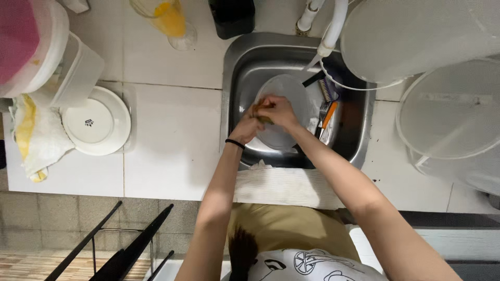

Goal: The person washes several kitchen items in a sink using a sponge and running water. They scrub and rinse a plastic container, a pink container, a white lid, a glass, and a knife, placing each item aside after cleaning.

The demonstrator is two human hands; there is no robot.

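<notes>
Both my hands meet over a steel sink [235, 67]. My left hand [246, 128], with a black band on its wrist, holds the near edge of a pale round plate [289, 93] that lies in the basin. My right hand [277, 110] presses a small yellow-green sponge [262, 119] against the plate. A thin stream of water runs from the white tap [333, 28] onto the plate's far side.
Brushes and utensils [327, 104] lie in the sink's right side. An upturned white plate [96, 120] and a cloth [36, 135] sit on the left counter. A glass of orange liquid [166, 18] stands behind. Large white lids [448, 104] are on the right. A towel [284, 186] hangs over the front edge.
</notes>
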